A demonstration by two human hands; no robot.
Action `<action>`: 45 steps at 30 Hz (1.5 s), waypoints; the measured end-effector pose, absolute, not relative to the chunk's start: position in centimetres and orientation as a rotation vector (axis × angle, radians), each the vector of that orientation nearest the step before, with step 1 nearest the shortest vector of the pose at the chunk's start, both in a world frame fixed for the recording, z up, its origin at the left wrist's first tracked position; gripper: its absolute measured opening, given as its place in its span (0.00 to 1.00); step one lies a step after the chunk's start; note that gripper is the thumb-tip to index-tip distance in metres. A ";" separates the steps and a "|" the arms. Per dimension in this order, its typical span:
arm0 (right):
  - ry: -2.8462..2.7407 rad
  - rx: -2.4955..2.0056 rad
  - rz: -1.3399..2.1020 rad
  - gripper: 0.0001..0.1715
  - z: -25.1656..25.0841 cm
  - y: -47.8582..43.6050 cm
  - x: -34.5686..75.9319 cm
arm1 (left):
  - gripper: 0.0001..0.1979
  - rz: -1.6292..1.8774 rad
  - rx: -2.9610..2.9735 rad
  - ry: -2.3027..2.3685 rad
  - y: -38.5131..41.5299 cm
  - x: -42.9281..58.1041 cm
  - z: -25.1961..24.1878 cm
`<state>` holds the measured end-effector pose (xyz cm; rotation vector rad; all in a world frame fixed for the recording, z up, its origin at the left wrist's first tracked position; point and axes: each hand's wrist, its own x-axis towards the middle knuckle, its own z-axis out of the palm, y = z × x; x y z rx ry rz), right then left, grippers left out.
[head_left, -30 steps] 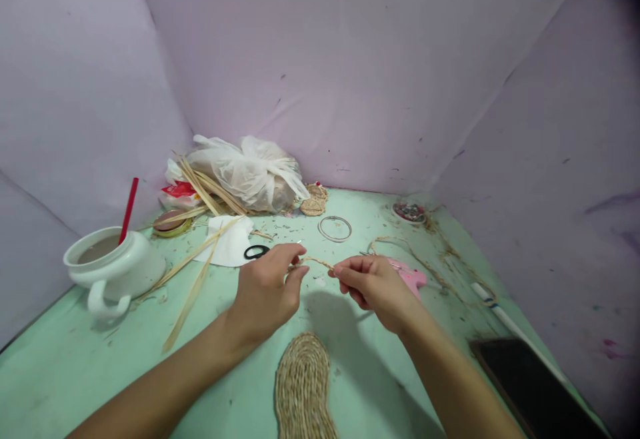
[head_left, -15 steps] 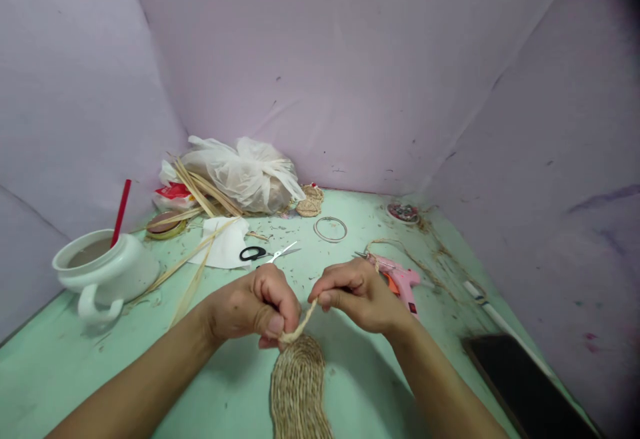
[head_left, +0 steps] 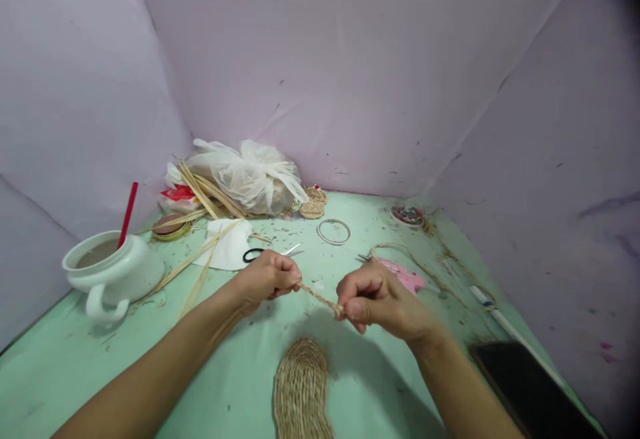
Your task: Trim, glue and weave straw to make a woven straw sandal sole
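Observation:
Both my hands hold a short length of braided straw cord [head_left: 319,297] stretched above the green table. My left hand [head_left: 267,276] is closed in a pinch on the cord's left end. My right hand [head_left: 376,299] is closed in a fist on its right end, slightly lower. Below the hands lies an oval mat of coiled braided straw [head_left: 301,389], its near part cut off by the frame's bottom edge. Neither hand touches the mat.
Scissors [head_left: 260,253], a white paper [head_left: 227,247], loose straw strips [head_left: 197,260], a metal ring [head_left: 334,231] and a pink glue gun [head_left: 406,276] lie behind the hands. A white pot with a red stick [head_left: 113,272] stands left. A plastic bag [head_left: 247,176] sits at the back; a dark slab [head_left: 530,389] lies right.
Half a second ago both hands were low, pressing the cord at the mat's top end. They have lifted and drawn apart, pulling the cord taut between them.

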<state>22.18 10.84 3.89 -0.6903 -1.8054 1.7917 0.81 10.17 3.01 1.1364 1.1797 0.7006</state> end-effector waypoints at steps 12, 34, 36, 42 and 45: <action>-2.086 -1.256 1.479 0.15 4.4 12.3 25.1 | 0.14 0.602 1.185 1.084 8.5 2.0 3.8; -2.157 -1.441 0.985 0.12 5.1 9.8 21.0 | 0.14 0.745 1.394 1.264 8.6 0.9 5.8; -2.171 -1.429 0.981 0.12 5.3 9.6 20.9 | 0.13 0.693 1.426 1.263 8.4 1.4 5.4; -2.293 -1.387 0.839 0.10 5.6 9.1 20.6 | 0.08 0.703 1.402 1.328 8.2 2.2 4.3; -2.273 -1.351 0.816 0.10 5.3 8.5 20.2 | 0.06 0.717 1.438 1.350 8.1 2.4 4.4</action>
